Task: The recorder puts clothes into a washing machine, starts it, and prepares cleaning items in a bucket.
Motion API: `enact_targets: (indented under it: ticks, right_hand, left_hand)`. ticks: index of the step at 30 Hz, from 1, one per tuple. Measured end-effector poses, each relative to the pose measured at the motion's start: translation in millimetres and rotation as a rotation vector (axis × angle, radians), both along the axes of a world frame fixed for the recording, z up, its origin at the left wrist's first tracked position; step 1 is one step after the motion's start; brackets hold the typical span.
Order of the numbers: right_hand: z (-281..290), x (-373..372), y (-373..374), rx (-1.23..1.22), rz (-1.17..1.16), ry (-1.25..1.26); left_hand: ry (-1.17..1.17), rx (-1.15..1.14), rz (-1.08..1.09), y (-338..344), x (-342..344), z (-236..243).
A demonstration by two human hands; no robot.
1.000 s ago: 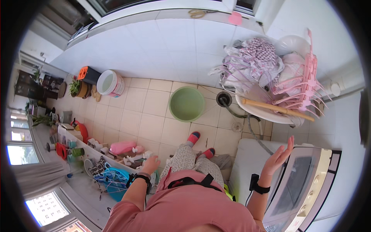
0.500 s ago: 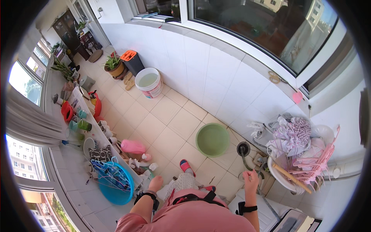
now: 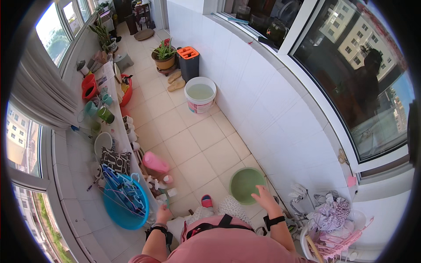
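My left hand (image 3: 163, 214) is low at the left, beside the blue basin (image 3: 123, 219) of plastic hangers (image 3: 120, 184) and clutter along the ledge; whether its fingers are apart or curled is unclear. My right hand (image 3: 265, 198) is open, fingers apart, over the right rim of a green basin (image 3: 241, 179) on the floor. A pink plastic container (image 3: 155, 162) lies by the ledge. At lower right, a white tub (image 3: 304, 243) holds crumpled lilac-white laundry (image 3: 329, 210), pink hangers (image 3: 337, 243) and a wooden stick (image 3: 313, 247).
A cluttered white ledge (image 3: 118, 127) runs along the left under windows. Farther along the tiled floor (image 3: 201, 144) stand a bucket of water (image 3: 201, 92), a dark orange-topped bin (image 3: 189, 65), tan slippers (image 3: 175, 85) and a potted plant (image 3: 164, 59). A white tiled wall (image 3: 276, 122) bounds the right.
My view has swung to the left along the balcony, so the laundry tub has shifted to the lower right. My right hand has lowered forward toward the green basin.
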State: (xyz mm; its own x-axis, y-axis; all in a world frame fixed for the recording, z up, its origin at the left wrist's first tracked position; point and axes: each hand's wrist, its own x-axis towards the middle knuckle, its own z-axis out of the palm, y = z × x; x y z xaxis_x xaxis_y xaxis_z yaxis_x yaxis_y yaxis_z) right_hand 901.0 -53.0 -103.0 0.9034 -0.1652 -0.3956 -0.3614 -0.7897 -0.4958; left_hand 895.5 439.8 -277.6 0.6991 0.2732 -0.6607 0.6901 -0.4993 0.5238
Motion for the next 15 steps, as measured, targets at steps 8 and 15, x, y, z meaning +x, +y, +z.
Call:
enact_targets:
  ticks: [8, 15]
  right_hand:
    - [-50, 153, -11, -0.001, 0.227, 0.247]
    - [-83, 307, -59, -0.005, 0.2, 0.282]
  left_hand:
    - [0.169, 0.005, 0.288, 5, -26, -27]
    - [0.172, 0.262, 0.294, -13, 75, -14]
